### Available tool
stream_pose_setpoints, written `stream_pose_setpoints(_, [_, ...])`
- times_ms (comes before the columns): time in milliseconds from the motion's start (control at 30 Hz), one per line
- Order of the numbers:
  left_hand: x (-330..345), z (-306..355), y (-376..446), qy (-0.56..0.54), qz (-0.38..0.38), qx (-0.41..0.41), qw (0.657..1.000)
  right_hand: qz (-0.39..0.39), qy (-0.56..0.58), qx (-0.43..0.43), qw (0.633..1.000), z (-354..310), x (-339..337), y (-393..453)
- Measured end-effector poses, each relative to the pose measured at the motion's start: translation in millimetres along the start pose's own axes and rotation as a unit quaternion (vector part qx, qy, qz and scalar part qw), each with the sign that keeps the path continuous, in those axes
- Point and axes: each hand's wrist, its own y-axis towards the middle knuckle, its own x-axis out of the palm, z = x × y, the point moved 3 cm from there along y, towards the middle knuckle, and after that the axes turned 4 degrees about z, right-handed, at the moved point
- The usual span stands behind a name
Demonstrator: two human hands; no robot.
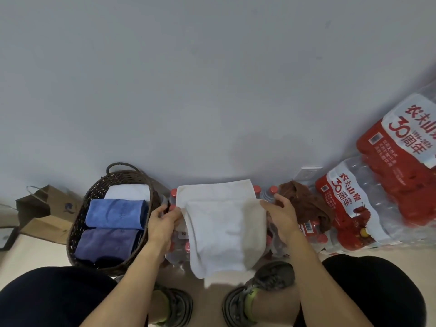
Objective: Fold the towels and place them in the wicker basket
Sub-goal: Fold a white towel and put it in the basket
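Left hand [162,221] and right hand [282,214] each pinched a side of one white towel [219,230] at frame centre, three folded towels [115,213] lay in one wicker basket [77,215] lower left, one brown towel [304,204] right

Wicker basket [77,223] (towel-filled) beside bottles [271,192], seemingly.

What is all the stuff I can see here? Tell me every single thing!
white towel: 1, held over the bottles, middle
wicker basket: 1, dark brown, left
folded towels in basket: 3; white, blue, purple
brown towel: 1, crumpled, right
loose water bottles: several, red caps, under the white towel
bottle packs: 2, red and white, far right
paper bags: 2, brown, far left
left hand: grips towel's left edge
right hand: grips towel's right edge
shoes: 2, grey
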Motion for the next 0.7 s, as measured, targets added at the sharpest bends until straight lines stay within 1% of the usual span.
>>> stream_pose_setpoints(33, [-0.8, -1.8, -2.3, 0.087, 0.003, 0.037, 0.996, 0.013, -0.046, -0.020, 0.999, 2.4, 1.8, 1.6])
stream_pose_setpoints(100, [-3.9, -14.4, -10.4, 0.249, 0.032, 0.096, 0.963, 0.059, -0.163, -0.084, 0.981, 12.6, 4.2, -0.6])
stream_pose_setpoints(133, [-6.2, -25.2, -15.6, 0.291, 0.048, 0.112, 0.949, 0.074, -0.211, -0.113, 0.968, 19.9, 6.7, -4.0])
stream_pose_setpoints(167, [-8.2, -38.6, -20.6, 0.316, 0.057, 0.112, 0.941, 0.071, -0.244, -0.131, 0.958, 29.4, 10.6, -7.2])
stream_pose_setpoints(200, [-9.0, -53.0, -24.9, 0.335, 0.057, 0.099, 0.935, 0.052, -0.266, -0.136, 0.953, 39.5, 15.5, -10.0])
stream_pose_setpoints(267, [-9.0, -80.7, -31.6, 0.369, 0.040, 0.065, 0.926, -0.009, -0.303, -0.137, 0.943, 59.9, 26.0, -14.7])
stream_pose_setpoints(367, [-7.8, -104.8, -35.4, 0.416, 0.010, 0.028, 0.909, -0.078, -0.367, -0.166, 0.912, 83.6, 34.0, -21.7])
stream_pose_setpoints(467, [-5.7, -109.8, -33.6, 0.403, 0.010, 0.006, 0.915, -0.121, -0.429, -0.185, 0.876, 100.4, 36.0, -23.4])
stream_pose_setpoints(567, [-5.2, -109.5, -30.9, 0.384, 0.031, -0.006, 0.923, -0.134, -0.453, -0.193, 0.860, 107.5, 37.0, -22.7])
stream_pose_setpoints(633, [-1.4, -108.5, -30.9, 0.392, 0.013, 0.001, 0.920, -0.134, -0.458, -0.198, 0.856, 107.8, 37.5, -22.0])
stream_pose_setpoints(700, [3.0, -106.6, -31.0, 0.396, -0.001, 0.005, 0.918, -0.138, -0.478, -0.198, 0.845, 107.3, 39.8, -22.6])
